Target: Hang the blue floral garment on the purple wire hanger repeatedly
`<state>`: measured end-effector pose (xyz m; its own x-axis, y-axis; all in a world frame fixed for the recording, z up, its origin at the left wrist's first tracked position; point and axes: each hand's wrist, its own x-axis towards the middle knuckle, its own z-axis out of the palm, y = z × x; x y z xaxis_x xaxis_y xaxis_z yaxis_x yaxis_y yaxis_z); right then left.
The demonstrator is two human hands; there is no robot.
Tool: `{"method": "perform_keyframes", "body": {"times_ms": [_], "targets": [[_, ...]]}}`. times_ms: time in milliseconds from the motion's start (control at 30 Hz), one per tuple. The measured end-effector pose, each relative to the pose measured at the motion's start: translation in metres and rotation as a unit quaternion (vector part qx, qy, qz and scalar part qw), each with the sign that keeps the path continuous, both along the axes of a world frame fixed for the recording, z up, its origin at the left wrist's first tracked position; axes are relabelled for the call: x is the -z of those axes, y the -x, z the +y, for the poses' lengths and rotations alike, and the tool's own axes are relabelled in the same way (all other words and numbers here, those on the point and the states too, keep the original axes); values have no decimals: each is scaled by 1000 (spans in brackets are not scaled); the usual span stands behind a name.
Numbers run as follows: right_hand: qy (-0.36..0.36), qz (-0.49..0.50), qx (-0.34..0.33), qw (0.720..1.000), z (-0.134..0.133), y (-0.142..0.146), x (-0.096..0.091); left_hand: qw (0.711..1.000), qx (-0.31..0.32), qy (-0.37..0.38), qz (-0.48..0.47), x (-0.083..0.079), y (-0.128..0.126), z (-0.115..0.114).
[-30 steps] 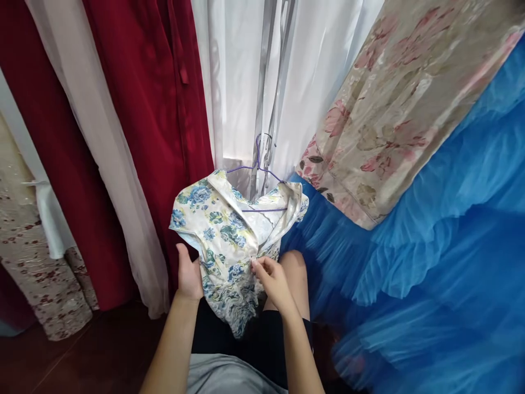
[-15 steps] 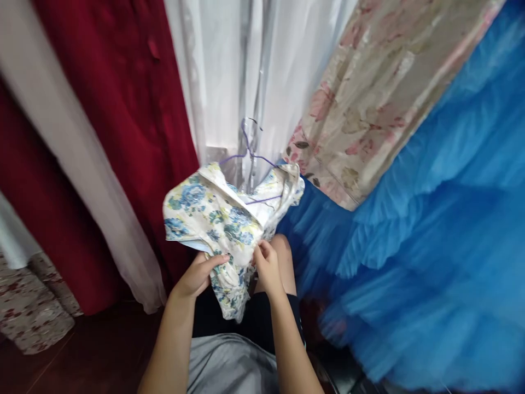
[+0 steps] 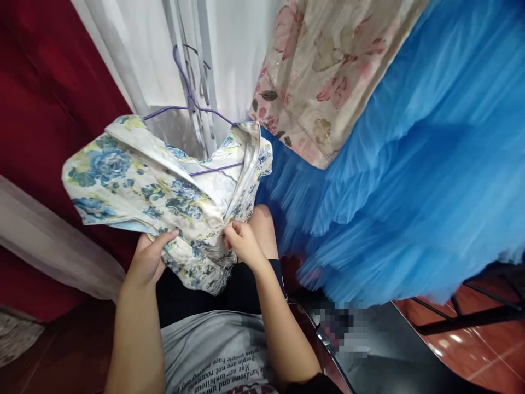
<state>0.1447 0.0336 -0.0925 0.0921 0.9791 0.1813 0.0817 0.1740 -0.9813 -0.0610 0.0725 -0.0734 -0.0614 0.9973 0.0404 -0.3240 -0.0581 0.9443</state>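
A white blouse (image 3: 180, 205) with blue and yellow flowers hangs on a purple wire hanger (image 3: 191, 101) above my lap. My left hand (image 3: 150, 260) grips its left side below the sleeve, thumb on top and the other fingers underneath. At the front, where the two neckline edges cross, my right hand (image 3: 241, 241) pinches the fabric between thumb and fingers. The neckline gapes, so the hanger's lower bar shows inside. Folds hide part of the gathered bottom.
Dark red (image 3: 49, 76) and white cloth (image 3: 241, 60) hang ahead. A beige floral garment (image 3: 324, 82) and a ruffled blue tulle dress (image 3: 394, 202) hang on the right. A black glossy surface (image 3: 394, 345) stands beside me over red floor tiles (image 3: 459, 342).
The view has turned, so the blouse appears larger and farther left. Its front is spread wider between my hands, which keep hold of it. More of the black surface shows.
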Motion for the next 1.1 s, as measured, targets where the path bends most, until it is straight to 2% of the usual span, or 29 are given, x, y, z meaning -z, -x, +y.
{"method": "perform_keyframes", "body": {"times_ms": [100, 167, 233, 267, 300, 333, 367, 433, 467, 500, 533, 667, 767, 900, 1033, 1100], "targets": [[6, -7, -45, 999, -10, -7, -2, 994, -103, -25, -28, 10, 1, 14], [15, 6, -61, 998, -13, -7, -1, 980, -183, -74, -12, 14, 1, 16], [25, 29, -49, 998, -14, -5, 0, 939, -305, -149, 56, 13, -5, 9], [28, 40, -37, 998, -14, -4, 0, 906, -366, -190, 100, 11, -9, 3], [29, 48, -24, 998, -14, -3, -1, 876, -399, -228, 145, 7, -15, -4], [28, 55, -15, 998, -15, -3, -2, 863, -388, -263, 192, 3, -22, -11], [25, 58, -9, 998, -17, -3, -4, 867, -325, -291, 239, -2, -29, -18], [18, 57, -12, 998, -21, -4, -9, 884, -99, -320, 326, -8, -43, -28], [15, 55, -16, 998, -23, -4, -12, 879, 6, -320, 354, -9, -50, -32], [11, 52, -19, 998, -26, -5, -15, 870, 77, -316, 371, -8, -56, -34], [4, 48, -23, 999, -28, -6, -18, 866, 107, -310, 377, -5, -61, -35], [-26, 41, -54, 997, -33, -14, -23, 878, 73, -306, 362, 11, -69, -34], [-43, 38, -63, 996, -29, -23, -17, 871, 70, -322, 364, 17, -66, -33], [-53, -28, -73, 996, -20, -20, 0, 874, 39, -349, 335, 20, -67, -35], [-70, -5, -52, 996, -15, -5, 10, 881, -10, -382, 280, 22, -71, -36], [-58, 0, -70, 996, -15, -3, 11, 879, -39, -388, 274, 15, -68, -29]]}}
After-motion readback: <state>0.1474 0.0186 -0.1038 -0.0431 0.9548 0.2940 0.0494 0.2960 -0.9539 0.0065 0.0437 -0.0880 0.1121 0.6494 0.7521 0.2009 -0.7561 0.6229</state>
